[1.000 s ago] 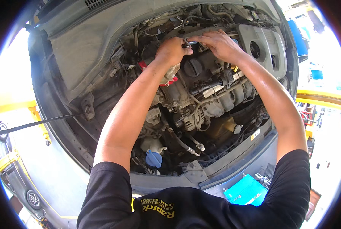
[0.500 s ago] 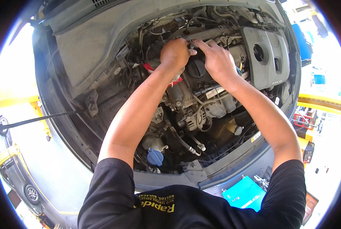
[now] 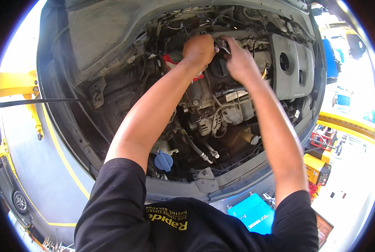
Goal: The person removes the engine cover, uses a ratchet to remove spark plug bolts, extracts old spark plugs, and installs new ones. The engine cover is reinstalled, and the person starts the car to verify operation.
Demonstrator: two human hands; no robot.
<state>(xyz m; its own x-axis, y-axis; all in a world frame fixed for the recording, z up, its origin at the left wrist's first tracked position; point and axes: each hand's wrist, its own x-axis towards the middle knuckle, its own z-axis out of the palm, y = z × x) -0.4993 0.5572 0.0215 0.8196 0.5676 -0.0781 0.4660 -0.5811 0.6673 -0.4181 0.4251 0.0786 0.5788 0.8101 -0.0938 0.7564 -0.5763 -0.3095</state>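
Note:
Both arms reach far into a car's engine bay. My left hand [image 3: 199,50] is closed in a fist at the back of the engine, its grip turned away from view. Between the hands shows a small shiny metal tool [image 3: 224,47], its kind hard to make out. My right hand [image 3: 241,62] bends its thumb and fingers around that metal piece, slightly blurred. Just below them sits a black round oil filler cap [image 3: 219,68]. A red cloth [image 3: 169,61] lies beside my left wrist, partly covered by the forearm.
A grey plastic engine cover [image 3: 294,67] rests at the right of the bay. Nearer are the alternator [image 3: 205,124] and a blue reservoir cap [image 3: 163,161]. A hood prop rod [image 3: 44,101] crosses at left. A blue box [image 3: 254,213] lies by the front edge.
The view has shifted somewhat. My right forearm has swung inward and the right fingers have curled in around the metal tool. My left hand stays closed at about the same spot.

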